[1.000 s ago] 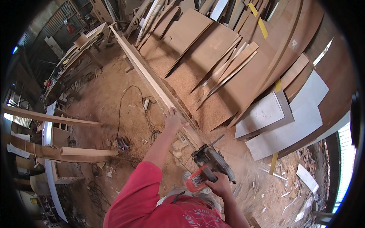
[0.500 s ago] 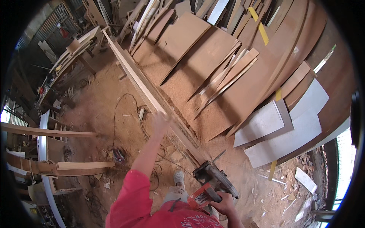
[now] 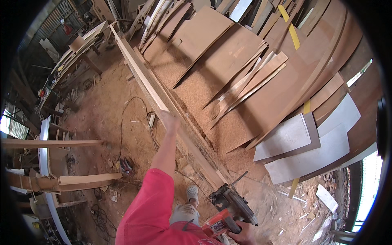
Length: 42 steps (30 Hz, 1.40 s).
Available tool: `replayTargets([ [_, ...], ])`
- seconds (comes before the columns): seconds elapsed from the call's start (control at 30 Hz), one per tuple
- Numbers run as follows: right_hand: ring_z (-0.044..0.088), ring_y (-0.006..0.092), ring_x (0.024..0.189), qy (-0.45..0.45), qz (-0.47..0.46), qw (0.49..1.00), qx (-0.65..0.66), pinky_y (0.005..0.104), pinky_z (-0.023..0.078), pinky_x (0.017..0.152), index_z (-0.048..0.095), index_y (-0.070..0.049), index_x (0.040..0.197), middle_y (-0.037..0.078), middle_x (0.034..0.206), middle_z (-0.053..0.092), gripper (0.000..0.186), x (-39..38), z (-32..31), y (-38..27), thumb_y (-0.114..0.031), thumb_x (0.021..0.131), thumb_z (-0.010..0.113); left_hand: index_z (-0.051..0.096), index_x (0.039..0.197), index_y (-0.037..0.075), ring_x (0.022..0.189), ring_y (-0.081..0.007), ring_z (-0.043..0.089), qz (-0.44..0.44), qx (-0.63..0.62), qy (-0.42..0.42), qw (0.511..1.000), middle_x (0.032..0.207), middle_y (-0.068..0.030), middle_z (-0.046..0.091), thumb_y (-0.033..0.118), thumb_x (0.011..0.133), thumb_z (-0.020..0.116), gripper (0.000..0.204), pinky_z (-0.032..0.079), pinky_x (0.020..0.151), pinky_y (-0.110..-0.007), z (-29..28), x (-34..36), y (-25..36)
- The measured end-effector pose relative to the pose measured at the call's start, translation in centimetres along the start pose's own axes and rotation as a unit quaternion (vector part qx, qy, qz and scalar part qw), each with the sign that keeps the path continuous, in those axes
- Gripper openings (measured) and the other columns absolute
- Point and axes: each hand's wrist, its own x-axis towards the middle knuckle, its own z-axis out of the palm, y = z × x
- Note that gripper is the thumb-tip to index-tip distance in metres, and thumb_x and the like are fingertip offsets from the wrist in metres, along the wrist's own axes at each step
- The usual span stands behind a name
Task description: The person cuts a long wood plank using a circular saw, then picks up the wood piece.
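The right hand (image 3: 244,233) is gripping a red power tool (image 3: 218,222) at the near end of a long plank (image 3: 196,156); the left hand (image 3: 170,121) is lying over it, how tightly I can't tell. Beyond, brown boards (image 3: 233,48) are leaning.

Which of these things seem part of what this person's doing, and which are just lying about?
Seemingly in use:
red power tool, held in the right hand
long pale board, with the left hand at it

Seemingly just about:
leaning brown sheets
white sheets
small pale block on the ground
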Motion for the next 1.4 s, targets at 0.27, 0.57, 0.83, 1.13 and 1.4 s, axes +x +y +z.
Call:
replayTargets([
  [0.27, 0.071, 0.0338, 0.076, -0.05, 0.004, 0.99, -0.135, 0.0452, 0.058, 0.067, 0.073, -0.008, 0.13, 0.015, 0.101, 0.079, 0.044, -5.1, -2.2, 1.9, -0.014, 0.086, 0.075, 0.009, 0.161, -0.014, 0.136, -0.0499, 0.053, 0.059, 0.05, 0.04, 0.996, 0.148, -0.038, 0.048, 0.003, 0.086, 0.071, 0.099, 0.046, 0.116, -0.048, 0.4, -5.4, -2.6],
  [0.57, 0.066, 0.0336, 0.067, -0.007, 0.059, 0.998, -0.014, 0.0411, 0.054, 0.067, 0.072, -0.005, 0.091, 0.018, 0.074, 0.066, 0.038, -10.4, -3.4, 8.1, -0.036, 0.071, 0.084, 0.039, 0.135, -0.014, 0.114, -0.0457, 0.065, 0.018, -0.05, -0.003, 0.999, 0.12, -0.0311, 0.058, 0.001, 0.084, 0.073, 0.064, 0.052, 0.102, -0.048, 1.6, -15.8, 0.3],
  [0.83, 0.066, 0.0357, 0.069, -0.012, 0.051, 0.998, -0.019, 0.0418, 0.054, 0.068, 0.072, -0.005, 0.094, 0.019, 0.076, 0.066, 0.041, -12.0, -3.4, 8.7, -0.034, 0.068, 0.085, 0.032, 0.138, -0.021, 0.126, -0.0503, 0.057, 0.068, 0.064, 0.018, 0.995, 0.132, -0.0375, 0.052, 0.007, 0.086, 0.072, 0.071, 0.048, 0.109, -0.051, 2.6, -15.2, -3.7],
  [1.13, 0.067, 0.0339, 0.072, -0.013, 0.065, 0.998, 0.004, 0.041, 0.055, 0.071, 0.072, -0.003, 0.096, 0.019, 0.079, 0.067, 0.042, -11.1, -3.0, 7.8, -0.033, 0.068, 0.084, 0.029, 0.141, -0.023, 0.122, -0.0505, 0.06, 0.073, 0.006, 0.01, 0.997, 0.129, -0.0394, 0.053, -0.001, 0.084, 0.07, 0.074, 0.047, 0.108, -0.051, 2.2, -16.3, -2.7],
  [1.4, 0.068, 0.035, 0.074, -0.01, 0.055, 0.998, -0.009, 0.0425, 0.055, 0.072, 0.072, -0.004, 0.098, 0.019, 0.08, 0.068, 0.042, -9.9, -2.5, 6.5, -0.033, 0.07, 0.083, 0.032, 0.137, -0.023, 0.114, -0.051, 0.064, 0.095, 0.002, 0.047, 0.994, 0.118, -0.0368, 0.059, -0.005, 0.08, 0.069, 0.07, 0.051, 0.101, -0.05, 1.3, -16.5, -1.8],
])
